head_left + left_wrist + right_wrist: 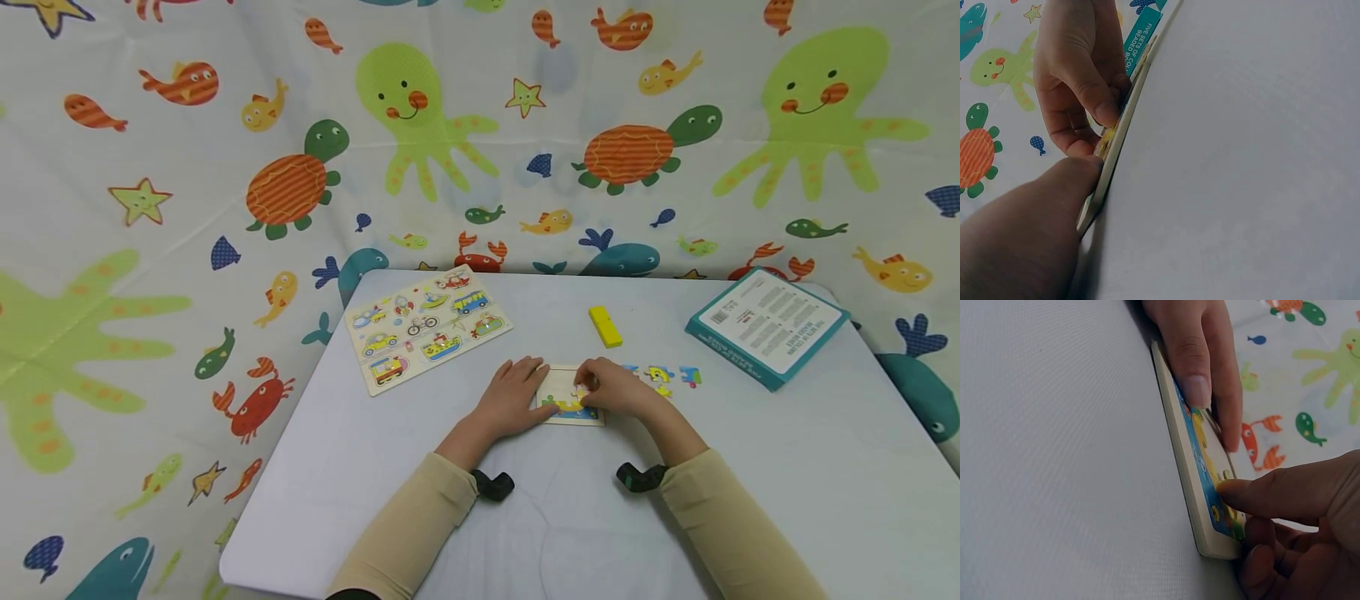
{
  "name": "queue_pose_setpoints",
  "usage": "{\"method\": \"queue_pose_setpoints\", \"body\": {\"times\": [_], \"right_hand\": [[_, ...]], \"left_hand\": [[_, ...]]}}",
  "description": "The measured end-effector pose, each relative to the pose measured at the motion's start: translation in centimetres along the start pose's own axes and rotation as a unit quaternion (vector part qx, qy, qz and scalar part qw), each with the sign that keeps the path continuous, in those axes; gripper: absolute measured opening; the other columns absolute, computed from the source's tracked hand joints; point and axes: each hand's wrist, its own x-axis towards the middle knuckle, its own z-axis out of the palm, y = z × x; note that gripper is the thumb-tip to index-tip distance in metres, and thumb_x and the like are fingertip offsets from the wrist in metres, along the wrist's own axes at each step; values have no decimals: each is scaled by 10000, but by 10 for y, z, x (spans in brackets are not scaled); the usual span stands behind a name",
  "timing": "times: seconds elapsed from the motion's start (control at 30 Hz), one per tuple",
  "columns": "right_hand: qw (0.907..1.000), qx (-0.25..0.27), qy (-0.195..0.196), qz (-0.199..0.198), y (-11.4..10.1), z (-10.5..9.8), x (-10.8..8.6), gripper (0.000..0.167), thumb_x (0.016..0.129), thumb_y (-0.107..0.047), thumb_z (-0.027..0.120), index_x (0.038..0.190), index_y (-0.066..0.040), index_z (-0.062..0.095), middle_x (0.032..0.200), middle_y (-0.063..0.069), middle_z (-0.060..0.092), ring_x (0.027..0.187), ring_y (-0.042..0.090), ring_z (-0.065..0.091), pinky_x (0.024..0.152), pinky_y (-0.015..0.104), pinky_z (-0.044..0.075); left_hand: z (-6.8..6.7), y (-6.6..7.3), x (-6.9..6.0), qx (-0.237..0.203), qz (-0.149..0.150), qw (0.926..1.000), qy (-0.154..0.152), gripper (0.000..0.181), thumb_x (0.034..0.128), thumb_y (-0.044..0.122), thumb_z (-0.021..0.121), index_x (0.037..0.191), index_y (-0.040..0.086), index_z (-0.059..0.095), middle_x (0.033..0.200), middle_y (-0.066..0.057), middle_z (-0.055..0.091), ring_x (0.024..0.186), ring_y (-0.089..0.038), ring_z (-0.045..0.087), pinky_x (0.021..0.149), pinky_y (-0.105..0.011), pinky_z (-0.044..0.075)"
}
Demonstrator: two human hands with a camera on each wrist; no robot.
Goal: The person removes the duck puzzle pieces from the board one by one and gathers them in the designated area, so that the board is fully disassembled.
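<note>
A small wooden jigsaw tray (564,377) lies on the table between both hands, its lower part filled with yellow and blue puzzle pieces (572,412). My left hand (510,398) rests on the tray's left side, fingers extended and thumb on the near left part. Over the tray's right half, my right hand (611,387) pinches a small puzzle piece (581,389) with pale pink on it, mostly hidden by the fingers. In the right wrist view the right thumb (1241,492) touches the picture's surface. Loose puzzle pieces (691,377) lie right of the tray, partly behind the right hand.
A larger wooden board of vehicle pictures (420,363) lies at the back left. Behind the tray is a yellow block (605,326). A teal and white box (772,325) lies at the back right. A sea-animal cloth (555,75) hangs behind the white table (337,467).
</note>
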Motion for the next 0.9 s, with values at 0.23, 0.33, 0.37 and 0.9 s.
{"method": "queue_pose_setpoints", "body": {"times": [0.23, 0.33, 0.37, 0.9], "right_hand": [[9998, 150, -40, 118, -2, 2, -2, 249, 878, -104, 721, 1074, -121, 568, 975, 52, 576, 886, 209, 517, 767, 329, 440], [9997, 172, -30, 151, -1, 3, -2, 189, 917, -112, 670, 1079, -139, 574, 984, 43, 590, 897, 206, 526, 767, 321, 446], [9997, 193, -7, 177, 0, 3, -2, 163, 934, -119, 647, 1080, -147, 579, 993, 40, 593, 900, 206, 529, 767, 319, 450], [9994, 217, 208, 176, 4, 4, 3, 87, 1004, -153, 558, 1041, -163, 636, 990, 36, 622, 880, 204, 549, 752, 317, 470]], "left_hand": [[2, 0, -1, -2, 12, 10000, 21, 796, 945, 675, 439, 1572, 209, 283, 1631, 14, 262, 1533, -184, 185, 1251, -440, 140], [3, -1, -1, 17, 25, 10000, 41, 796, 945, 672, 444, 1572, 207, 285, 1630, 11, 264, 1532, -188, 188, 1250, -441, 144], [4, -1, -1, 31, 29, 10000, 56, 795, 946, 671, 443, 1571, 206, 285, 1629, 10, 265, 1532, -189, 189, 1250, -441, 145], [9, -5, -2, -361, 1063, 9934, 220, 510, 994, 622, 373, 1483, 475, 376, 1646, 20, 225, 1547, -263, 115, 1228, -557, 129]]}}
